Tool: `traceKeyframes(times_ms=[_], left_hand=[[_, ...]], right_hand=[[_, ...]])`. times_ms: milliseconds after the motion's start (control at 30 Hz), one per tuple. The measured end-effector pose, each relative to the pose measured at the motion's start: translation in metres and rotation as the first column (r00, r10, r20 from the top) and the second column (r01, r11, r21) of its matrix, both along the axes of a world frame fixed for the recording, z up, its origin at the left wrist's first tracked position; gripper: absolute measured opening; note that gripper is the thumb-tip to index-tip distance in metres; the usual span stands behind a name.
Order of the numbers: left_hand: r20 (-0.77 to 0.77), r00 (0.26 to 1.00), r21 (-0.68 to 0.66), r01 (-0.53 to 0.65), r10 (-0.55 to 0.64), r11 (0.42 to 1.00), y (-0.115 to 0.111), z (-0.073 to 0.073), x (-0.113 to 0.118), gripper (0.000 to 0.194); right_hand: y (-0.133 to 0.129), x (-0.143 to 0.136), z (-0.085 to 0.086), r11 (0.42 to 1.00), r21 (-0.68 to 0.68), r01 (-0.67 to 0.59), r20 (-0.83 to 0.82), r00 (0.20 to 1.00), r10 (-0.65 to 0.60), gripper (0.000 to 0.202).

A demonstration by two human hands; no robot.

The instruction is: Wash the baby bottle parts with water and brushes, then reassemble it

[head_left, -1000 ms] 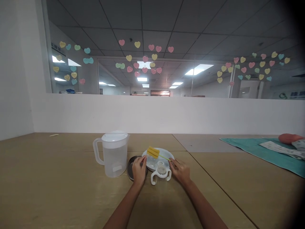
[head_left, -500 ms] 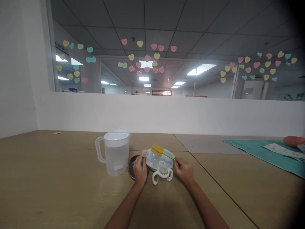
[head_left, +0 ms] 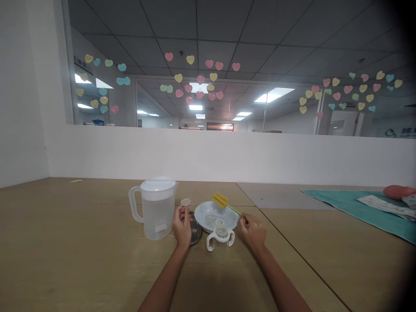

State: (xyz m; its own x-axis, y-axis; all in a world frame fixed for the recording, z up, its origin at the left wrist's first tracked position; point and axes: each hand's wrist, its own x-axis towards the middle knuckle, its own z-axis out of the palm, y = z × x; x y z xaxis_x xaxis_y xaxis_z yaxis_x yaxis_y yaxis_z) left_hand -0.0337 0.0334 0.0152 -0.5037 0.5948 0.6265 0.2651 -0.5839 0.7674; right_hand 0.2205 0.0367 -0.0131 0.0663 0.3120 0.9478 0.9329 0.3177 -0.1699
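Between the fingertips of my left hand (head_left: 182,227) is a small round pale disc (head_left: 185,202), which looks like a bottle part; its exact kind is unclear. My right hand (head_left: 253,233) is closed on the green handle of a bottle brush with a yellow sponge head (head_left: 220,200), held above the far rim of a white bowl (head_left: 199,215). In front of the bowl stands a clear bottle with white double handles (head_left: 221,236). Partly hidden behind my left hand lies a dark round metal dish (head_left: 196,234).
A translucent pitcher (head_left: 159,216) with a white lid stands left of my left hand, with liquid seemingly inside. Far right, a teal cloth (head_left: 344,201) carries a patterned cloth (head_left: 386,208) and a reddish object (head_left: 398,192). A low white wall (head_left: 208,156) borders the table's back.
My left hand has moved left with the disc, away from the bowl and toward the pitcher. The brush head has shifted slightly right and up in my right hand.
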Motion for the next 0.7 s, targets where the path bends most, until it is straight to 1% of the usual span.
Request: traceKeyframes(times_ms=[67,133,233,300,433,567,633,700], left_hand=[[-0.104,0.994,-0.088,-0.045,0.036,0.995,0.004,-0.002,-0.005,0.034],[-0.211,0.975,-0.155,-0.107,0.073,0.982,0.009,-0.005,-0.010,0.031],[-0.357,0.924,-0.241,-0.232,0.136,0.942,0.014,-0.009,-0.018,0.024],[-0.433,0.889,-0.286,-0.295,0.151,0.912,0.018,-0.011,-0.023,0.018],[-0.519,0.849,-0.334,-0.305,0.096,0.892,0.024,-0.019,-0.032,0.009],[-0.620,0.784,-0.339,-0.298,0.027,0.892,0.025,-0.027,-0.033,0.008],[-0.659,0.752,-0.322,-0.309,0.023,0.895,0.024,-0.027,-0.031,0.008],[-0.687,0.726,-0.287,-0.315,0.035,0.904,0.021,-0.024,-0.028,0.009]], right_hand=[[0.002,0.001,-0.001,0.999,-0.017,0.027,-0.019,0.999,-0.027,0.027],[0.004,0.001,-0.002,0.999,-0.023,0.026,-0.036,0.999,-0.027,0.028],[0.006,0.001,-0.004,0.999,-0.026,0.021,-0.066,0.998,-0.022,0.030],[0.007,0.002,-0.006,1.000,-0.029,0.010,-0.083,0.996,-0.013,0.031],[0.008,0.003,-0.006,0.997,-0.023,-0.069,-0.097,0.993,0.067,0.034],[0.007,0.003,-0.004,0.969,-0.088,-0.232,-0.116,0.968,0.221,0.037],[0.006,0.003,-0.003,0.949,-0.127,-0.290,-0.165,0.949,0.268,0.038],[0.006,0.002,-0.002,0.933,-0.157,-0.323,-0.237,0.930,0.281,0.039]])
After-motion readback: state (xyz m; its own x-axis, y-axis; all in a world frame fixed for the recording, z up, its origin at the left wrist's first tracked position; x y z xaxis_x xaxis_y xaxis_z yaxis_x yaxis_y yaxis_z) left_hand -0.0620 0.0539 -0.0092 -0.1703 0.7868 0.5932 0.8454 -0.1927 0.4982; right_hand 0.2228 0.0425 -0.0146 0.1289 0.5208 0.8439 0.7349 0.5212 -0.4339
